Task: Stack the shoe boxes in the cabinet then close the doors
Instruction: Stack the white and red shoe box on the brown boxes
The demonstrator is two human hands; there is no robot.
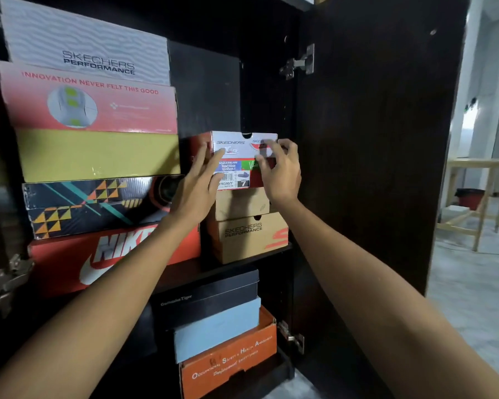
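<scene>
Head view: a dark cabinet [267, 90] is seen with its right door [380, 133] swung open at 3 o'clock. At centre, a red-and-white box [236, 156] is seated on top of a plain brown box [239, 204], which rests on a brown Skechers box [247, 239] standing on the shelf [185, 272]. The red-and-white box is touched on its left corner by the left hand [198, 182], whose fingers are held straight and spread. Its right front edge is pinched by the curled fingers and thumb of the right hand [281, 171].

From 11 to 8 o'clock a taller stack is seen just beside these boxes: a white box [84, 44] on top, then a pink box [90, 106], a yellow box [98, 155], a patterned black box [92, 205] and a red Nike box [69, 263] at the bottom. Below the shelf, at 6 o'clock, a black box [211, 298] is stacked on a blue box [216, 329], and that on an orange box [228, 361]. A wooden table [473, 197] is visible at 3 o'clock, well apart.
</scene>
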